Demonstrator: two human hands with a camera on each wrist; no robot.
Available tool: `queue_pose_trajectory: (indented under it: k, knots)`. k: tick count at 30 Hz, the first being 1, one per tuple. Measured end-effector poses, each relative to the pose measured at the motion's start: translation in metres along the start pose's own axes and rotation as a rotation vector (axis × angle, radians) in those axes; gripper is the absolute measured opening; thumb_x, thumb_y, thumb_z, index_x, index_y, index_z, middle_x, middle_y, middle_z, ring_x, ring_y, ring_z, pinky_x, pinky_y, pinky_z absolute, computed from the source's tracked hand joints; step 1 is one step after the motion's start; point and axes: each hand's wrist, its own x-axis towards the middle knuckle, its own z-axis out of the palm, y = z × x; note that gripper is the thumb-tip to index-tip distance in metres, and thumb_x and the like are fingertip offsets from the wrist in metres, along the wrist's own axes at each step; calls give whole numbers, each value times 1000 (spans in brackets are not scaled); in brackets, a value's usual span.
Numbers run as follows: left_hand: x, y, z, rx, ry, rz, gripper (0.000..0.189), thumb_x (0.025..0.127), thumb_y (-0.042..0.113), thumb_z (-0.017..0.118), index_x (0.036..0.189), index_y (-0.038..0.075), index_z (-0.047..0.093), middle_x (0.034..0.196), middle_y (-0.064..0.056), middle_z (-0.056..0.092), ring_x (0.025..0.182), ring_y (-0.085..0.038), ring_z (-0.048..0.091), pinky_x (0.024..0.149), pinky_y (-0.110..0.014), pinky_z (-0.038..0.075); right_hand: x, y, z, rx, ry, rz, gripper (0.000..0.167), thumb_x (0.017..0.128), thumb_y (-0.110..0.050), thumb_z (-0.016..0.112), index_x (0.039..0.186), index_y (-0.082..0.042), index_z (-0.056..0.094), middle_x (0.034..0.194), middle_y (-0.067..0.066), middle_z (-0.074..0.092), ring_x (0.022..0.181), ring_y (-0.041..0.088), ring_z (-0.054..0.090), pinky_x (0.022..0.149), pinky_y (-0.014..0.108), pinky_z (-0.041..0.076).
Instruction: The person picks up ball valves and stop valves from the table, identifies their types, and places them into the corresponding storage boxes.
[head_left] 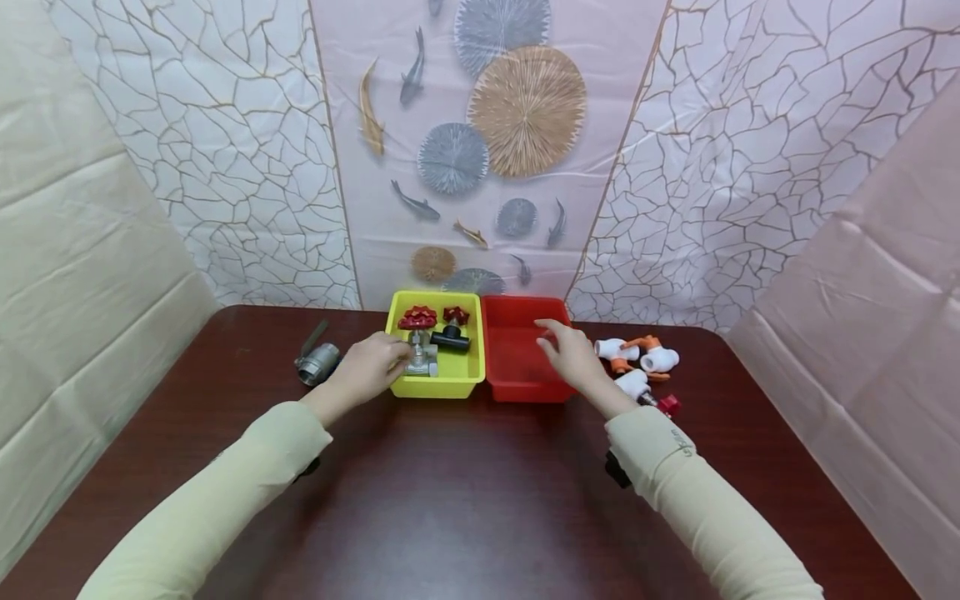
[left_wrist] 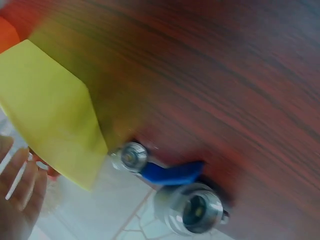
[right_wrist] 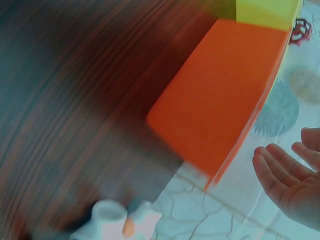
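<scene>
My left hand (head_left: 372, 364) is over the left rim of the yellow bin (head_left: 438, 388). In the left wrist view its fingers (left_wrist: 31, 187) are loosely extended with nothing between them. Close to the fingertips, inside the bin, is a metal valve with a red handwheel (head_left: 417, 317). A black tee-shaped valve (head_left: 452, 337), also topped with a red wheel, lies to its right. Over the right side of the red bin (head_left: 528, 392) hangs my right hand (head_left: 572, 357), thumb and fingers apart and holding nothing. The bare floor of the red bin shows beside it.
A large metal ball valve (head_left: 320, 364) lies left of the yellow bin; the left wrist view also shows a blue handle (left_wrist: 172, 172) and a smaller metal fitting (left_wrist: 131, 156). Right of the red bin are several white valves (head_left: 660, 358) with orange handles and a red-knobbed valve (head_left: 669, 405).
</scene>
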Motion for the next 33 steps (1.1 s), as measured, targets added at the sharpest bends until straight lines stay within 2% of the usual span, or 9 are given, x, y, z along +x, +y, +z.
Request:
queue_pose_trajectory:
  k: [3,6,11,13,19,21,24,29,33]
  knots:
    - [-7,-7,-2,18,64,-39,16,84,7,67,100,6,71,95,-8,68,87,-26,61,70,-40,53,-6,11,-8,-13,31,1,36,94,-9,55,128,1,54,111,25,64,95,36,63,81,48,51]
    - [-11,-14,-4,-43,76,-122,22,87,9,64,108,3,67,101,-13,66,87,-28,63,70,-42,53,-11,22,-16,-11,48,11,34,93,-7,55,126,3,54,111,26,64,98,38,62,83,50,50]
    - [-14,-22,-1,-260,39,-343,33,92,14,59,120,-3,59,101,-19,65,86,-29,64,73,-42,53,-21,38,-21,-10,19,34,32,94,-7,53,124,5,54,110,26,64,93,36,62,80,49,51]
    - [-15,-24,1,-325,29,-406,35,93,15,58,121,-5,58,99,-20,66,82,-28,64,70,-40,53,-26,43,-22,-14,14,44,32,95,-7,53,124,5,54,108,27,64,92,36,63,79,49,52]
    - [-18,-26,3,-571,-50,-546,41,96,13,53,130,-9,48,93,-23,64,66,-22,65,59,-33,56,-36,64,-28,-38,39,77,33,92,-5,55,123,6,54,109,29,62,94,40,63,80,51,51]
    - [-16,-27,2,-646,-74,-574,44,96,12,51,134,-10,42,91,-24,63,64,-20,65,60,-35,57,-39,70,-31,-52,43,94,33,90,-4,57,121,7,54,107,30,62,88,40,63,75,49,51]
    - [-14,-28,1,-757,-107,-617,49,97,11,50,138,-11,35,94,-25,62,65,-17,65,61,-33,57,-42,79,-35,-79,32,109,35,86,-3,61,118,10,55,107,32,61,89,42,62,75,49,50]
    - [-13,-31,-2,-948,-166,-733,48,99,15,47,137,-13,36,99,-19,63,67,-10,63,62,-26,56,-49,92,-34,-147,-39,123,36,81,-4,64,113,11,58,106,31,63,91,41,61,80,51,47]
    - [-9,-34,-3,-1085,-196,-833,48,100,19,45,137,-10,37,102,-14,62,70,-7,62,67,-23,55,-54,102,-30,-204,-101,118,38,79,-3,65,114,11,58,103,30,63,91,43,60,80,53,47]
